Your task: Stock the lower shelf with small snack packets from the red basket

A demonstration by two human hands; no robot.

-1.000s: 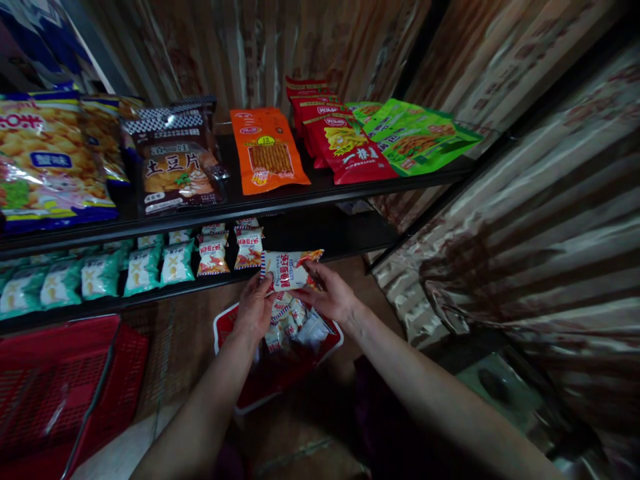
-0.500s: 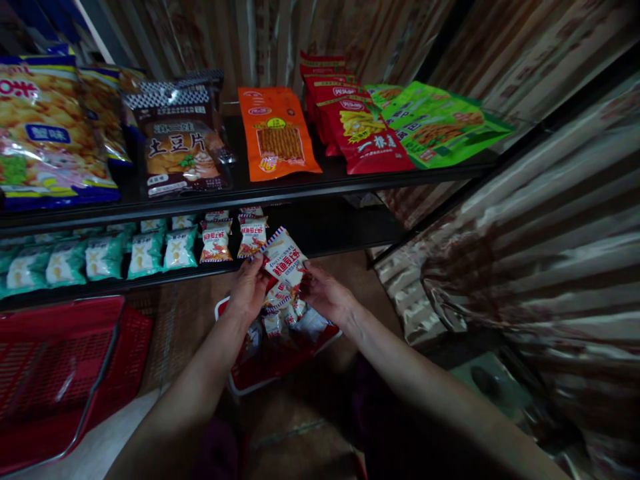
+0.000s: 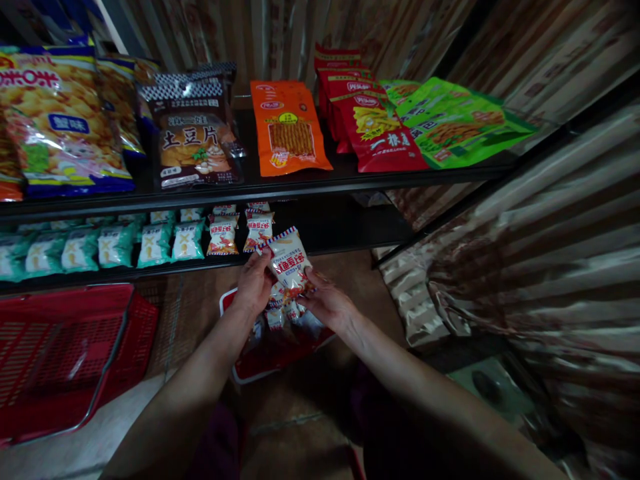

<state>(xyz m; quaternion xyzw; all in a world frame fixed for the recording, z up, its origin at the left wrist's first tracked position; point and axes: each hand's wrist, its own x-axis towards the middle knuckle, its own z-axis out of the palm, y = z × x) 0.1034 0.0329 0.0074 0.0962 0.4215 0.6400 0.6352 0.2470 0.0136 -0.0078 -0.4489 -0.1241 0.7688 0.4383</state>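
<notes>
At the left of the frame I see teal packets (image 3: 155,244) lined on the lower shelf (image 3: 340,227); left of centre stand two rows of white packets (image 3: 223,237), so this part looks begun; at the centre, the left hand (image 3: 254,283) pinches the held packet (image 3: 290,263) by its upper left corner, above the red basket (image 3: 265,373), where more packets (image 3: 277,319) lie, so the work seems unfinished; the right hand (image 3: 327,300) grips its lower right edge.

The held packet (image 3: 290,259) looks like glossy plastic film.
</notes>
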